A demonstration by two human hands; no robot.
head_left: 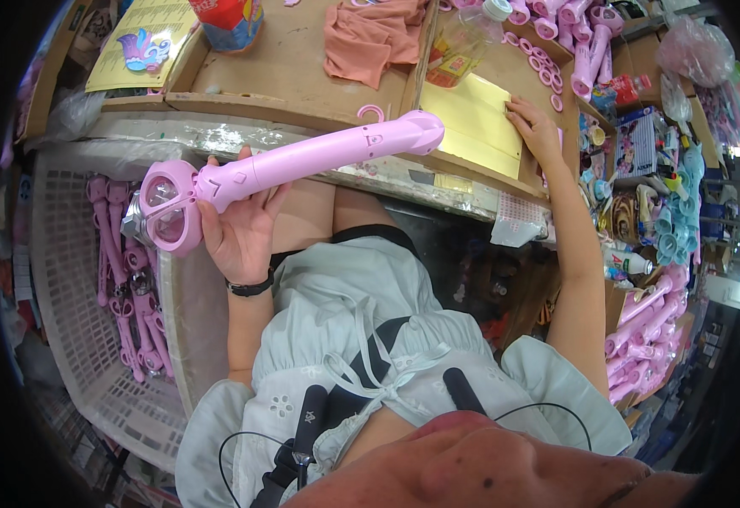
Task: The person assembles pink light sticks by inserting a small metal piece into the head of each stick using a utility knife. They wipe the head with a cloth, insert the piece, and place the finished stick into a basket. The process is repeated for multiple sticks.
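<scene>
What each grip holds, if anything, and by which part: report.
The left grip holds a pink wand by its neck, beside the round end. The right grip is at the edge of a yellow sheet; whether it holds this cannot be told.

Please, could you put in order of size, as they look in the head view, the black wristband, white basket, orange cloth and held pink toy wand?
1. White basket
2. Pink toy wand in the left hand; nearness to the camera may enlarge it
3. Orange cloth
4. Black wristband
</scene>
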